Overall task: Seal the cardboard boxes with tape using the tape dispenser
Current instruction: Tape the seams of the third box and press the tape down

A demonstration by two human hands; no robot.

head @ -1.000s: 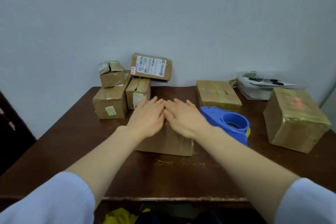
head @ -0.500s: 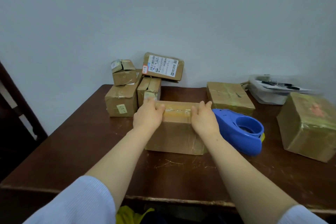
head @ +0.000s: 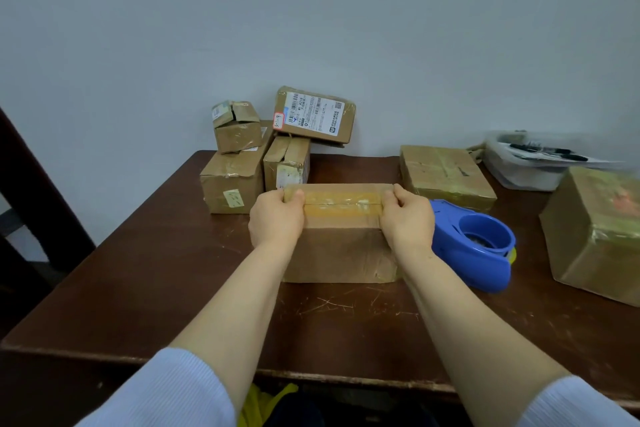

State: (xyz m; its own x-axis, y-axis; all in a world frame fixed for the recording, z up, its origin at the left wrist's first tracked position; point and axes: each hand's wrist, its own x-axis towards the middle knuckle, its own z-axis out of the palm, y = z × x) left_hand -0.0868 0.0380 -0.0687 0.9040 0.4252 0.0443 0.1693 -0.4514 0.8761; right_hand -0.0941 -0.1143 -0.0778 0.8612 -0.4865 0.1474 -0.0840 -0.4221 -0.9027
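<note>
Spread apart since earlier, left hand (head: 277, 218) and right hand (head: 408, 218) clasp the box (head: 341, 250) ends, fingers (head: 398, 192) curled, likely pressing its tape strip (head: 341, 199) down.

Soft even light; faint shadows; wide-angle bending and blur at right edge.

Pale blue ribbed knit sleeves (head: 166, 392), forearms (head: 239, 295) bare below the elbows.

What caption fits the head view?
Left hand and right hand grip a taped brown cardboard box; blue plastic tape dispenser idle alongside.
</note>
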